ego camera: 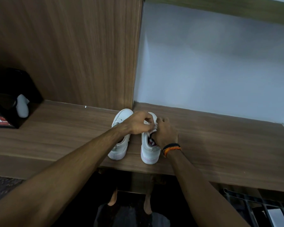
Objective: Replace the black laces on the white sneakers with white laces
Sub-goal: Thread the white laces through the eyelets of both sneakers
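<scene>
- Firstly, black box (7, 102), far left on the wooden table (220, 145): red label bearing a white "3"; remaining print illegible; a pale grey object (22, 105) rests against its front, identity unclear.
- Left white sneaker (121, 128): partly hidden beneath the left forearm.
- Right white sneaker (148, 149), just beside it: white lace (152, 131) at the tongue.
- Left hand (138, 122): grip clenched, pinching the lace.
- Right hand (165, 133): fingers curled at the lace; fingertips hidden.
- Orange-and-black wristband (171, 149) on the right wrist.

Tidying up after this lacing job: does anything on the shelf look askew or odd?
Little stands out. The left sneaker sits angled, toe leaning toward the right sneaker, which both hands work on. A white sock sticks out of the black box.
</scene>
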